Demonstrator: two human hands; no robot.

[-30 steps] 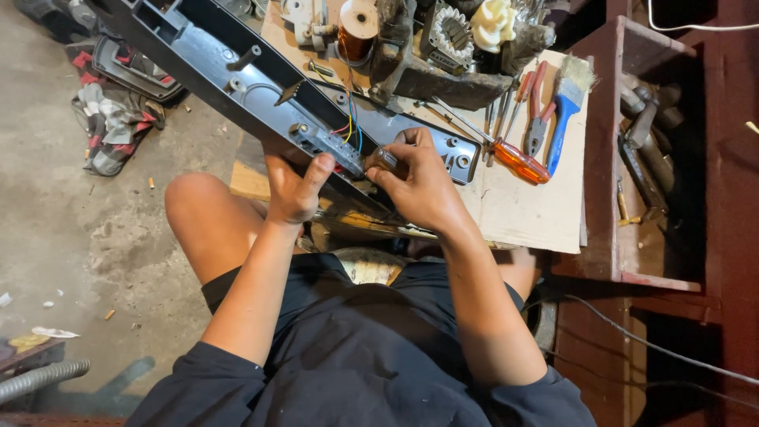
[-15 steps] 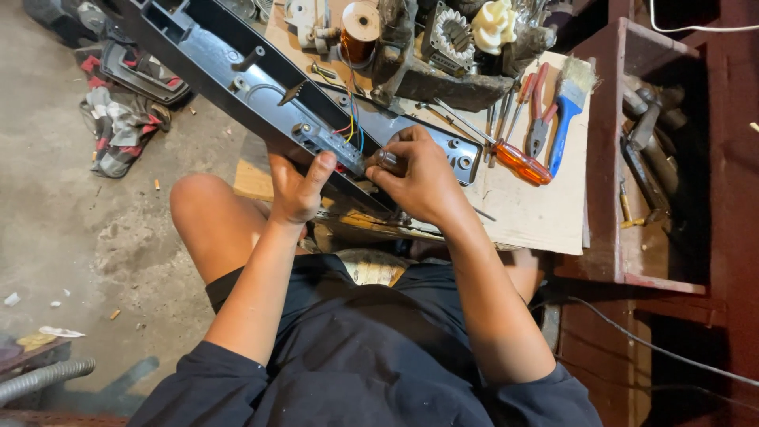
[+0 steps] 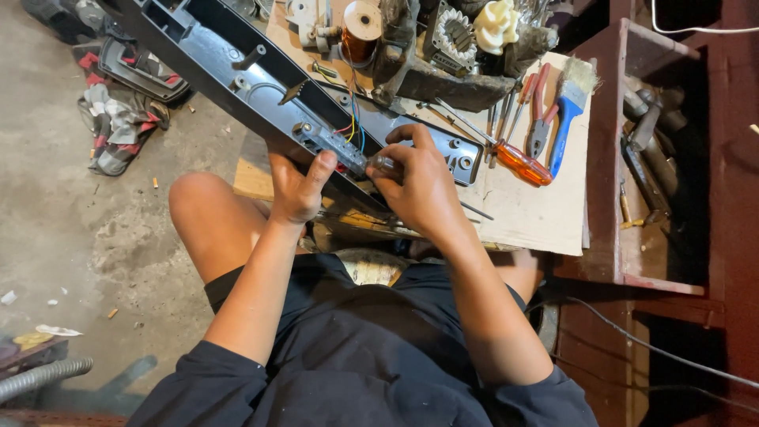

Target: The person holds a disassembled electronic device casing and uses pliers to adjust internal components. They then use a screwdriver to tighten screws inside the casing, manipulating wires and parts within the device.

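Observation:
A long dark plastic housing (image 3: 237, 75) lies slanted across a low wooden board, with coloured wires (image 3: 352, 126) and a small circuit part (image 3: 332, 146) inside. My left hand (image 3: 296, 190) grips the housing's near edge, thumb up against the circuit part. My right hand (image 3: 419, 186) is closed around a small tool handle (image 3: 385, 164), its tip at the circuit part next to the wires.
An orange-handled screwdriver (image 3: 518, 162), red pliers (image 3: 541, 119) and a blue-handled brush (image 3: 569, 107) lie on cardboard (image 3: 538, 217) to the right. Motor parts with a copper coil (image 3: 362, 32) sit behind. A dark red wooden drawer (image 3: 656, 158) holds tools. Rags (image 3: 118, 126) lie on the concrete floor.
Both hands stay on the housing; my right hand's fingers have shifted slightly around the small tool. The view has drifted a little.

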